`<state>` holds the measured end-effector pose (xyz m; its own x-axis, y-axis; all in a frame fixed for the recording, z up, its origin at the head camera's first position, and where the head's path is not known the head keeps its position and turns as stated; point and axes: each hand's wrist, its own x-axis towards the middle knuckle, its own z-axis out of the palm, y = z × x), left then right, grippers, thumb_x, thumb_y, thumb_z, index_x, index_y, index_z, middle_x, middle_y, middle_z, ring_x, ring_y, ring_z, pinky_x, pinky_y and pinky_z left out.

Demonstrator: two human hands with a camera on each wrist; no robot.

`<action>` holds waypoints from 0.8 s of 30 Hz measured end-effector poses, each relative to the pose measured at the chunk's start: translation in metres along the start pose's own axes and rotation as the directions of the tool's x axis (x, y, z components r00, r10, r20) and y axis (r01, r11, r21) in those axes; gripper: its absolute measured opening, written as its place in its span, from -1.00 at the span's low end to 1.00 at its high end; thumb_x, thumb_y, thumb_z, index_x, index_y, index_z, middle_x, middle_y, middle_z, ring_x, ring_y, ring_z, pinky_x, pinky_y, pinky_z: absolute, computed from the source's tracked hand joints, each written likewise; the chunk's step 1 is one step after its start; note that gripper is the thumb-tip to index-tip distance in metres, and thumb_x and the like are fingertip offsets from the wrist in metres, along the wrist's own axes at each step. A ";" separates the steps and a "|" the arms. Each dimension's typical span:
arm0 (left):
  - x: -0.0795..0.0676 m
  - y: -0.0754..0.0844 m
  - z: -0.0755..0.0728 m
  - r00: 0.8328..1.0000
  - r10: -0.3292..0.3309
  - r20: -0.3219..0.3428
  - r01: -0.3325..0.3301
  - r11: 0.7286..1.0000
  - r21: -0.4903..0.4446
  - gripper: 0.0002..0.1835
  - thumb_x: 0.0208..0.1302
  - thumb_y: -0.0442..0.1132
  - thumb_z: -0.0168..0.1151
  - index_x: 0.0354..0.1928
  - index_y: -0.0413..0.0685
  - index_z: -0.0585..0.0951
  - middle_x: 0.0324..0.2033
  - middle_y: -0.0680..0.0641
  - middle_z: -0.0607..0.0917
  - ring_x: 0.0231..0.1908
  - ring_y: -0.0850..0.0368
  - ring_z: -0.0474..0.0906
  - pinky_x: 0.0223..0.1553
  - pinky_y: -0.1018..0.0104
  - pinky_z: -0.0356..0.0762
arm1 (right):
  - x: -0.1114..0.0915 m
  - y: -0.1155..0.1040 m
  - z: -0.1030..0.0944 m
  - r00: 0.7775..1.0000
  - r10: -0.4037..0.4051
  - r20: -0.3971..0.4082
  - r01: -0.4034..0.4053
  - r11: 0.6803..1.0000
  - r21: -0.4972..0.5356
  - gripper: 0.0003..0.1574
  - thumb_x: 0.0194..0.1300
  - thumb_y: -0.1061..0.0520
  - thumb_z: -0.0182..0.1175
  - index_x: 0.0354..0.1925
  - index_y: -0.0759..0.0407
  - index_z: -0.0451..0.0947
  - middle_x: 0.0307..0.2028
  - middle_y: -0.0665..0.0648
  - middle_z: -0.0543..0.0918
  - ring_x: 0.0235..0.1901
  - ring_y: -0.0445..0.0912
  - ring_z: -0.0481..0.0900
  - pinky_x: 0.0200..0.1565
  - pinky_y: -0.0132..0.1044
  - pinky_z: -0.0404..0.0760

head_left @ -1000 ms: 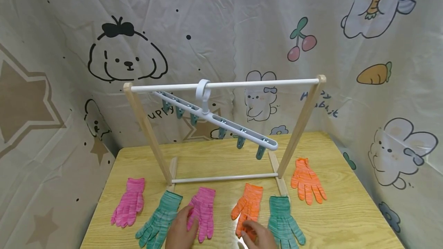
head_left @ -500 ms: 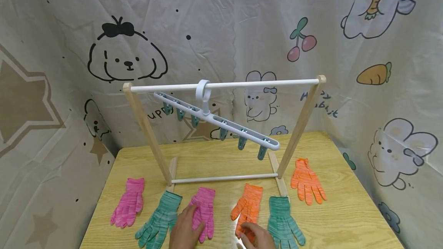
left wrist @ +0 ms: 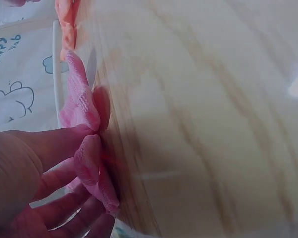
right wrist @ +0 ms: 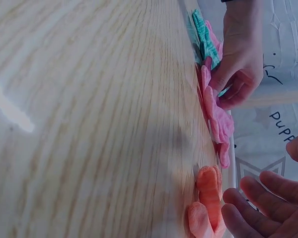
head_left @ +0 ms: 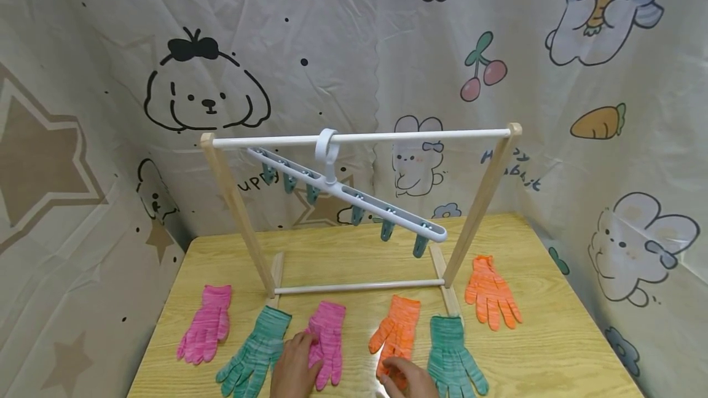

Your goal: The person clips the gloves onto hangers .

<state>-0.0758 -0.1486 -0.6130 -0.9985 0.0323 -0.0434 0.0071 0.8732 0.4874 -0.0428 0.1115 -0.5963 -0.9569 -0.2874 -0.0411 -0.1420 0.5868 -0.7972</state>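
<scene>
My left hand (head_left: 294,366) is at the near pink knit glove (head_left: 330,336) on the table, pinching the fabric at its left side between thumb and fingers. In the left wrist view, a fold of the pink glove (left wrist: 88,156) bulges up beside the thumb. My right hand (head_left: 410,378) hovers at the finger end of an orange glove (head_left: 402,323). The right wrist view shows its fingers (right wrist: 268,198) loosely spread, with nothing between them. One green glove (head_left: 257,346) lies left of the left hand, another green glove (head_left: 455,355) right of the right hand.
A wooden rack (head_left: 238,214) with white bars stands behind the gloves. From its top bar hangs a white clip hanger (head_left: 381,206), slanted, with several grey-green clips. Another pink glove (head_left: 206,327) lies far left, another orange glove (head_left: 491,293) far right. Patterned cloth surrounds the table (head_left: 354,263).
My left hand has shifted slightly right and settled on the near pink glove. The right hand has barely moved. The hanger swung a little, and the head view tilted slightly.
</scene>
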 end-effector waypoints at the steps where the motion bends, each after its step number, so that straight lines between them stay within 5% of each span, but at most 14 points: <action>1: 0.001 0.000 0.000 1.000 0.001 0.004 -0.001 1.000 0.003 -0.56 -0.14 -0.14 0.47 -0.14 -0.01 0.59 -0.10 -0.11 0.59 -0.08 -0.10 0.50 -0.09 -0.03 0.50 | 0.000 0.000 0.000 1.000 -0.009 -0.010 0.009 1.000 -0.010 -0.54 0.31 -0.16 0.07 -0.10 0.15 0.61 -0.36 -0.10 0.63 -0.41 -0.34 0.51 -0.41 -0.27 0.55; 24: -0.003 0.006 0.002 1.000 0.010 -0.016 -0.010 0.999 -0.033 -0.69 -0.12 -0.33 0.41 -0.36 0.08 0.48 -0.52 0.12 0.41 -0.50 0.23 0.31 -0.52 0.26 0.34 | 0.004 -0.005 0.002 1.000 -0.005 0.003 0.005 0.998 0.057 -0.53 0.33 -0.11 0.07 -0.06 0.23 0.60 -0.26 0.06 0.68 -0.36 -0.27 0.58 -0.34 -0.27 0.59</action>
<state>-0.0724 -0.1429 -0.6119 -0.9991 0.0330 -0.0250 0.0154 0.8560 0.5167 -0.0450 0.1057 -0.5934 -0.9554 -0.2928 -0.0390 -0.1321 0.5414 -0.8303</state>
